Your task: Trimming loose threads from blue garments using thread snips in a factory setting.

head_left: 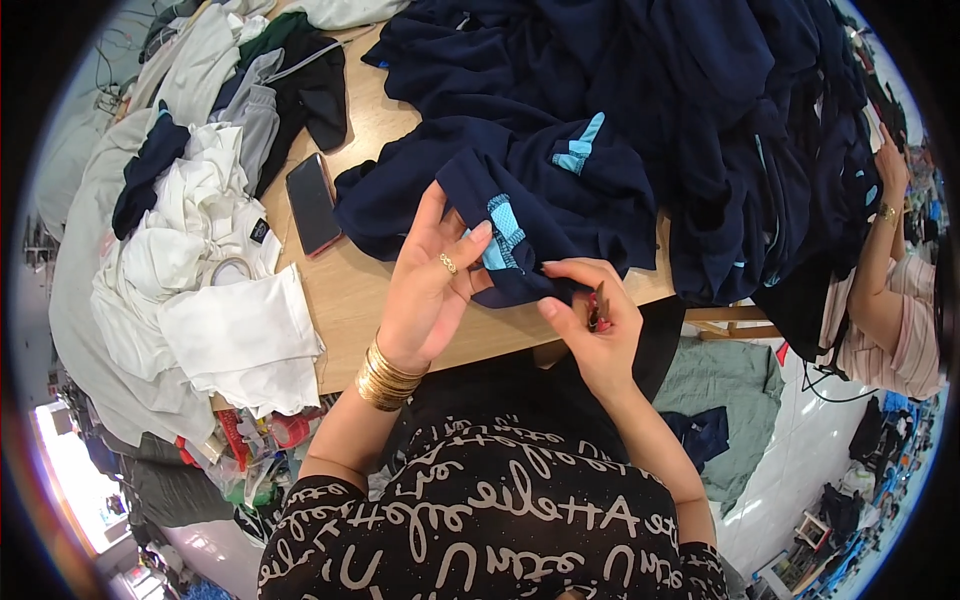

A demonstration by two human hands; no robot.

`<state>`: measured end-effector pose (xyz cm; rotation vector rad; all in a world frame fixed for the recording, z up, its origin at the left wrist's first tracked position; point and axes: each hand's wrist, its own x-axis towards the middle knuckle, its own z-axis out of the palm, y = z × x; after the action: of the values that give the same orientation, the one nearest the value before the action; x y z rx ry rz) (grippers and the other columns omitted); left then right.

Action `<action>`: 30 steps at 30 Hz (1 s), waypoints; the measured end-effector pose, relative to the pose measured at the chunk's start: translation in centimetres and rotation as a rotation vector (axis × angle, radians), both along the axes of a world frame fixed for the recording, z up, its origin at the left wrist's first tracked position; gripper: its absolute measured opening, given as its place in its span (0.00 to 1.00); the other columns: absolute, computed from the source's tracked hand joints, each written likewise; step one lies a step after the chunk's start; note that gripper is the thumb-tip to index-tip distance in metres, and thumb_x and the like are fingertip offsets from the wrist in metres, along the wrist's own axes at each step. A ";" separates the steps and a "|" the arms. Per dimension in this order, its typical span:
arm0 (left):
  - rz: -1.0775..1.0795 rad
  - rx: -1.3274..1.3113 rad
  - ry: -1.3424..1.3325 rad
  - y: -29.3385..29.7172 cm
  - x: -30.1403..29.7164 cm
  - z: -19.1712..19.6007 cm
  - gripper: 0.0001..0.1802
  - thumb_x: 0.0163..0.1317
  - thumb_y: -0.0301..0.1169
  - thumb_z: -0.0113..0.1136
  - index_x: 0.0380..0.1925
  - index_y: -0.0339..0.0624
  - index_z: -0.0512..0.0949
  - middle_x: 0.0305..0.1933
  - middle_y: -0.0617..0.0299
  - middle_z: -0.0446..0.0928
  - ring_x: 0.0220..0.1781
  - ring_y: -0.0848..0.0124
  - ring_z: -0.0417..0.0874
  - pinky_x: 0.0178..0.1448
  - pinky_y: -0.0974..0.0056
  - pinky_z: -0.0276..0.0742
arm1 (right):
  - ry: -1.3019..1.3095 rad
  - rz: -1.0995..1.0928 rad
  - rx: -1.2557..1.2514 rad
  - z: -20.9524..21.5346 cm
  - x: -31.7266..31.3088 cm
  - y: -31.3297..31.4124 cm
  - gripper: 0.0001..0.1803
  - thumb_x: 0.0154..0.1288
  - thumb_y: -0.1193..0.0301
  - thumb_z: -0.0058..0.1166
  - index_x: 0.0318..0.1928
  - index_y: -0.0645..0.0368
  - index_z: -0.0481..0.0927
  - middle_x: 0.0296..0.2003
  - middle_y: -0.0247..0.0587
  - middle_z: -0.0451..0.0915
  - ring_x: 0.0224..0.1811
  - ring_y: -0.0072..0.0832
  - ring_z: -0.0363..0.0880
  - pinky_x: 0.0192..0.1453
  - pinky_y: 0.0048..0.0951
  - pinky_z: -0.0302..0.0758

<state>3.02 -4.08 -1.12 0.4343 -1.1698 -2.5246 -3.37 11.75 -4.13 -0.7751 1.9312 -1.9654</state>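
Note:
A navy garment (430, 160) is spread near the table's front edge, with a light blue insert (505, 232) and overlock-type stitching showing on its lifted edge. My left hand (428, 270) grips that edge, thumb on top by the blue insert and fingers behind the fabric. Close by on the right, my right hand (598, 335) is curled round small red thread snips (599, 312), partly hidden in the palm. Its index fingertip meets the garment's edge. A second light blue patch (578, 148) shows farther back on the same garment.
A dark phone (314, 205) lies left of the garment on the wooden table (370, 325). White garments (240, 335) and a tape roll (232, 271) are piled at left. More navy garments (690, 90) fill the back and right. Another person's arm (882, 250) is at far right.

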 end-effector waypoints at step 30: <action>-0.904 -1.076 0.170 -5.7 -7.0 4.3 0.21 0.56 0.38 0.61 0.47 0.39 0.75 0.45 0.59 0.73 0.50 0.71 0.72 0.56 0.67 0.65 | -0.673 0.200 0.018 7.2 -6.6 2.0 0.10 0.55 0.76 0.55 0.39 0.63 0.79 0.18 0.24 0.69 0.12 0.08 0.54 0.15 0.14 0.46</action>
<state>-3.96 -9.82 3.18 -0.7030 -2.7559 -1.8927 -10.02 13.78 3.09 -0.2310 1.4068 -1.7731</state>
